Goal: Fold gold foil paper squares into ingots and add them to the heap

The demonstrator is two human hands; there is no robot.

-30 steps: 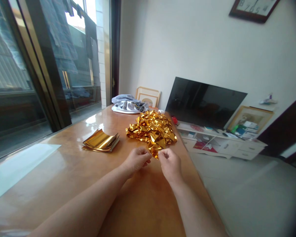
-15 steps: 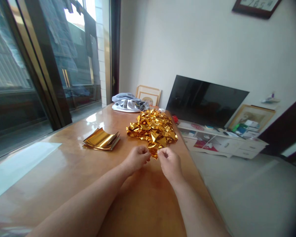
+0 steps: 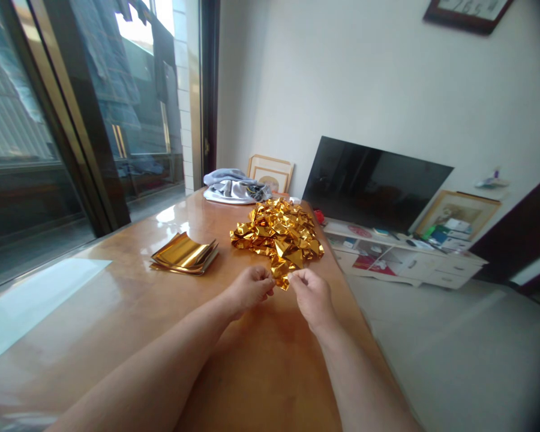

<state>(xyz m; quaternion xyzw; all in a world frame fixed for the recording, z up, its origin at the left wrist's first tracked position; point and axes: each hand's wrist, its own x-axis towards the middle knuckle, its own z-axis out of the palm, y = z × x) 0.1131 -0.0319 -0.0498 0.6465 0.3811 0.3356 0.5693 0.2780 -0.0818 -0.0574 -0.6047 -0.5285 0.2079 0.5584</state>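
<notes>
Between my two hands is a small piece of folded gold foil paper point(image 3: 282, 281), at the near edge of a heap of folded gold foil pieces point(image 3: 281, 231). My left hand point(image 3: 255, 289) is closed, with thumb and forefinger pinched at the left side of the piece. On its right side, the fingers of my right hand point(image 3: 312, 295) pinch in the same way. The heap hides part of the piece's far outline. To the left, a stack of flat gold foil sheets point(image 3: 184, 255) lies with its edges curled up.
The glossy wooden table point(image 3: 252, 372) has its right edge beside my right forearm. A pale sheet point(image 3: 40, 303) lies at left. Folded cloth point(image 3: 236, 187) sits at the far end. Beyond are a television point(image 3: 378, 186) and a white cabinet point(image 3: 414, 264).
Both hands stay almost in place around the foil piece. My right hand has shifted very slightly to the right. The heap and the stack look the same.
</notes>
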